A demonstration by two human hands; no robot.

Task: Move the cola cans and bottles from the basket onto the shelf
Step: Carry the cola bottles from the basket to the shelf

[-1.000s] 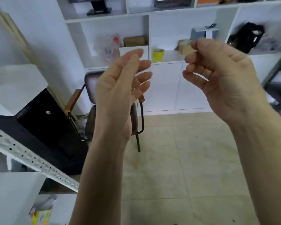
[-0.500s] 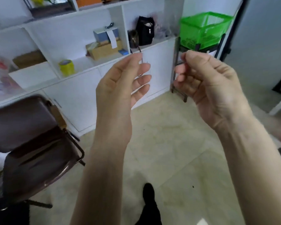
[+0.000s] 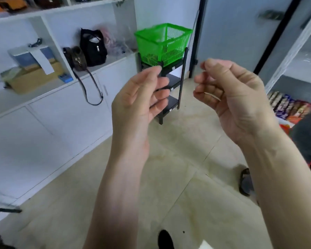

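Observation:
A green plastic basket [image 3: 162, 45] stands on top of a small black rack [image 3: 171, 83] against the far wall, ahead of me. Its contents cannot be made out through the mesh. My left hand [image 3: 140, 97] is raised in front of the rack, palm inward, fingers relaxed and holding nothing. My right hand [image 3: 230, 94] is raised beside it with fingers loosely curled, also holding nothing. Both hands are well short of the basket. A metal shelf [image 3: 294, 56] stands at the right edge, with snack packets [image 3: 289, 106] on its low level.
White wall cabinets [image 3: 61, 108] run along the left, carrying a cardboard box [image 3: 34, 76], a black bag [image 3: 92, 45] and a brown handbag [image 3: 77, 58]. A dark sandal [image 3: 245, 182] lies on the tiled floor at right. My shoe [image 3: 165, 239] shows at the bottom.
The view has swung right: the chair has left the frame and the green basket has moved from the upper right to the centre and closer. Both hands stay raised and hold nothing.

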